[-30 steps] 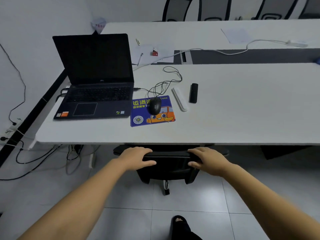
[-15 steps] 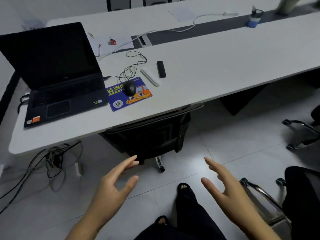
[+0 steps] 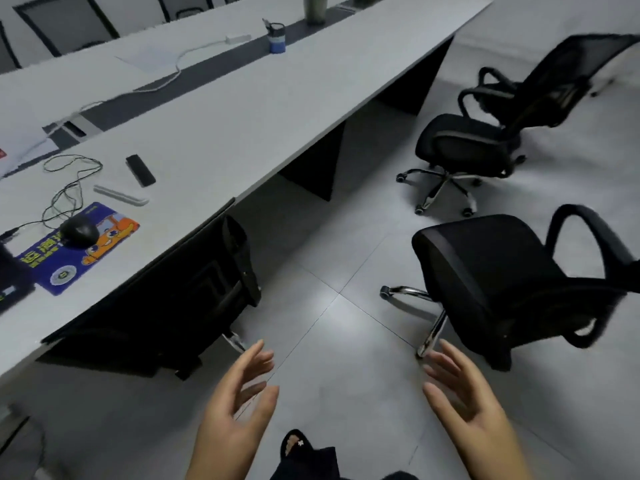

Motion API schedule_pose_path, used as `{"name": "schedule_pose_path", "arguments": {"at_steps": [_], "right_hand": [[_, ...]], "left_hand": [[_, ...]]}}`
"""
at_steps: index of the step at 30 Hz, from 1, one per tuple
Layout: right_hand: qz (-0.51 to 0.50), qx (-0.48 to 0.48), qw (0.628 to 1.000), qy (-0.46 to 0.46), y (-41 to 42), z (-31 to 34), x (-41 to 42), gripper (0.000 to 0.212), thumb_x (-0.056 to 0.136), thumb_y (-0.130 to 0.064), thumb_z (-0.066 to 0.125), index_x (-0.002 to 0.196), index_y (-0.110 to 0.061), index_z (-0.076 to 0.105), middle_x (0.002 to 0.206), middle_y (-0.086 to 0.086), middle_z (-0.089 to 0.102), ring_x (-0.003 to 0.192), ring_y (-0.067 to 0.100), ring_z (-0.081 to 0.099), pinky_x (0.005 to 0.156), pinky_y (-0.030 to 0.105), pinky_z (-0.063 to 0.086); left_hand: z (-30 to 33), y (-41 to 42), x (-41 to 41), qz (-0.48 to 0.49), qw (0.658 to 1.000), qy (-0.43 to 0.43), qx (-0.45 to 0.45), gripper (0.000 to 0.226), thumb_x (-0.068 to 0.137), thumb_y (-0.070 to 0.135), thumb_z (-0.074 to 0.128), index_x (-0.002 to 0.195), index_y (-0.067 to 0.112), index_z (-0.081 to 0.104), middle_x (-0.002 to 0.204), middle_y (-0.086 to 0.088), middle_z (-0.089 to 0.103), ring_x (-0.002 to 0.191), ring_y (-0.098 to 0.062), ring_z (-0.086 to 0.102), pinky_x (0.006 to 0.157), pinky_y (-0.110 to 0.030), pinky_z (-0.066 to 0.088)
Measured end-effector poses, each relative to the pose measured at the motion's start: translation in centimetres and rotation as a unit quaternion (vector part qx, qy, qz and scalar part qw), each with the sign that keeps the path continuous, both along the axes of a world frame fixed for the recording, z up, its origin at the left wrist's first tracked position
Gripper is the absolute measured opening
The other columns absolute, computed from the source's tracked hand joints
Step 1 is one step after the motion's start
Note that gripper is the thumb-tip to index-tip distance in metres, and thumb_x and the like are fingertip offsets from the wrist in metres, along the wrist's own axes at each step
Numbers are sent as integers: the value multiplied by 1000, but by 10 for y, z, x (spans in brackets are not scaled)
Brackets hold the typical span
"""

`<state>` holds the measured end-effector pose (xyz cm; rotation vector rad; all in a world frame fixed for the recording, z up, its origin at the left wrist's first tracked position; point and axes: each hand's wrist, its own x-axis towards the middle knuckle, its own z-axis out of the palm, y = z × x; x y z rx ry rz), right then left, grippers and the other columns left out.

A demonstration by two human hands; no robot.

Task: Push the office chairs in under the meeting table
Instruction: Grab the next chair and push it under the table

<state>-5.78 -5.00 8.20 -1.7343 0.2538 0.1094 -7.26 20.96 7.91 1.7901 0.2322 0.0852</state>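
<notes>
A long white meeting table (image 3: 242,109) runs from lower left to upper right. One black office chair (image 3: 194,282) is tucked under its near edge, only the backrest showing. Two more black mesh chairs stand out on the floor to the right: a near one (image 3: 502,282) with its seat turned toward me, and a far one (image 3: 485,140) by the table's end. My left hand (image 3: 239,407) and my right hand (image 3: 460,393) hover low in front of me, fingers spread, touching nothing. The right hand is close to the near chair's chrome base.
On the table lie a mouse (image 3: 79,230) on a blue mouse pad (image 3: 79,247), a black remote (image 3: 140,170), a white bar, cables and a blue bottle (image 3: 277,38). My foot (image 3: 294,445) shows on the grey tiled floor. More chairs stand behind the table.
Both hands let go of the tucked chair's backrest a second ago and pulled back open. My view has swung right, bringing the two loose chairs into sight.
</notes>
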Motion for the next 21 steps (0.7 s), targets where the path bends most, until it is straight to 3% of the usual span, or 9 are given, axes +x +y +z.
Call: {"name": "schedule_pose_path", "arguments": {"at_steps": [7, 11, 16, 21], "right_hand": [[-121, 3, 993, -10, -116, 10, -69, 54, 81, 2, 61, 119, -35, 49, 115, -20, 60, 98, -11, 57, 72, 14, 39], [-178, 5, 984, -9, -203, 0, -123, 53, 81, 1, 61, 115, -38, 51, 111, -31, 58, 101, -9, 57, 69, 6, 41], [-252, -13, 967, -29, -291, -12, -176, 66, 78, 8, 61, 105, -52, 56, 110, -26, 61, 100, -4, 60, 72, 3, 46], [-303, -13, 953, -29, -353, -20, -192, 73, 77, 7, 62, 100, -61, 54, 112, -27, 60, 101, -4, 60, 73, 5, 47]], "left_hand": [[0, -131, -6, -132, 991, -28, 2, 44, 62, 47, 59, 104, 59, 56, 106, 25, 65, 100, 1, 63, 79, -8, 49], [-10, -226, -33, -205, 978, -24, 15, 45, 63, 46, 59, 106, 60, 54, 105, 25, 65, 98, -2, 64, 78, -10, 50], [-12, -327, -57, -274, 961, -15, 31, 44, 64, 45, 59, 106, 61, 54, 106, 26, 64, 97, -2, 65, 77, -11, 51], [-9, -403, -50, -339, 938, -20, 64, 60, 82, 12, 65, 104, 66, 50, 106, 30, 61, 97, 2, 62, 76, -5, 48]]}}
